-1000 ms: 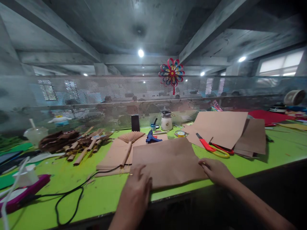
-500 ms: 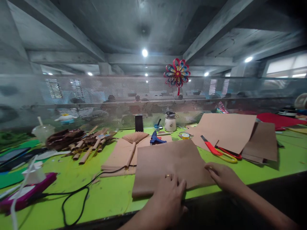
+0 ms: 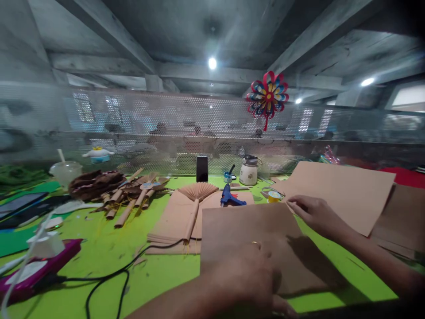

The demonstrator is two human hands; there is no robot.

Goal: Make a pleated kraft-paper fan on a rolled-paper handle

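Green worktop (image 3: 109,248) beneath a concrete ceiling (image 3: 232,26); a perforated metal screen (image 3: 179,128) stands along its far edge. Clock positions are read from the middle of the brown paper sheet (image 3: 232,226), with 12 o'clock pointing away from the person.

The sheet lies at the near side of the worktop. The left hand (image 3: 249,270) is over its 6 o'clock part, back upward; motion blur hides the fingertips, so spread or grip cannot be told. The right hand (image 3: 314,215) is at the sheet's 1 o'clock corner, thumb and fingertips close together; whether they pinch the paper cannot be told.

At 11 o'clock, just beyond the sheet, is a blue glue gun (image 3: 229,197); at 12 o'clock, a yellow tape roll (image 3: 274,197). At 10 o'clock, a pleated paper fan (image 3: 197,191) rests on a paper stack (image 3: 169,221). A large light-brown sheet (image 3: 341,190) occupies 2 o'clock.

Farther out: white thermos (image 3: 248,173), 12 o'clock; upright black phone (image 3: 202,169), 11 o'clock; brown fan bundle (image 3: 137,195), 10 o'clock; purple power strip (image 3: 64,257), 9 o'clock. High at 12 o'clock hangs a flower ornament (image 3: 268,96).
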